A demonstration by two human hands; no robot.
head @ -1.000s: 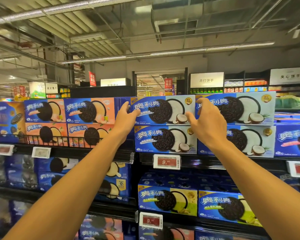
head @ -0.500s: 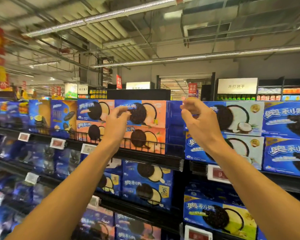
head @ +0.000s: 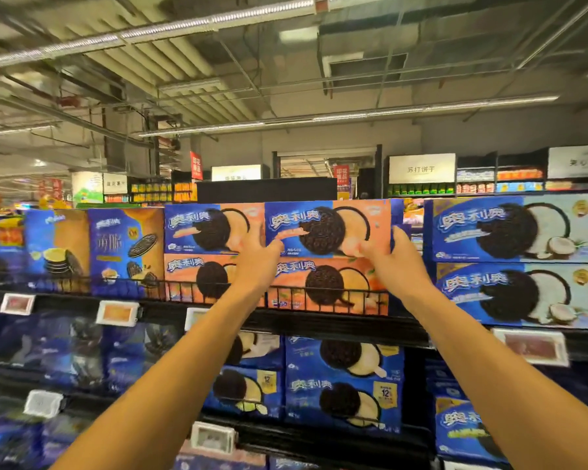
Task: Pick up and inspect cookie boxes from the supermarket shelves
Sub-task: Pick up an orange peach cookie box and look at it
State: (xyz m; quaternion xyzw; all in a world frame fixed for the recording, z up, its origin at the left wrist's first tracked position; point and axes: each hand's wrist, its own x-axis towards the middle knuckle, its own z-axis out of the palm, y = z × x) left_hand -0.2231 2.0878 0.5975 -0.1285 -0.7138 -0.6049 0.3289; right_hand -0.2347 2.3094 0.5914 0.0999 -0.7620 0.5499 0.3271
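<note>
- Cookie box [head: 326, 228] (blue-and-peach pack, upper one of a stack of two) sits on the top shelf [head: 319, 325], resting on a matching box [head: 323, 288] behind the wire rail [head: 326, 300].
- Left hand [head: 257, 262] is at the box's lower left corner; fingers reach up along its left edge and over the front, thumb toward the lower edge. It looks like a grip on the corner, though motion blur hides the exact contact.
- Right hand [head: 396, 262] is at the lower right corner; fingers wrap the right end, thumb on the front face. Reads as a clamp on the box end.
- Box bottom edge appears to lie flush on the pack beneath (no gap visible), so I judge it not yet lifted.
- Status: reach done, two-handed hold forming or just formed. Left to do: draw the box off the stack, bring it close, turn it over for inspection.
- Neighbours: a second peach stack [head: 214, 228] touches on the left; coconut packs [head: 510, 228] stand further right, across a gap.
- Risk, as judgement: the pull could drag the lower box forward against the rail.
</note>
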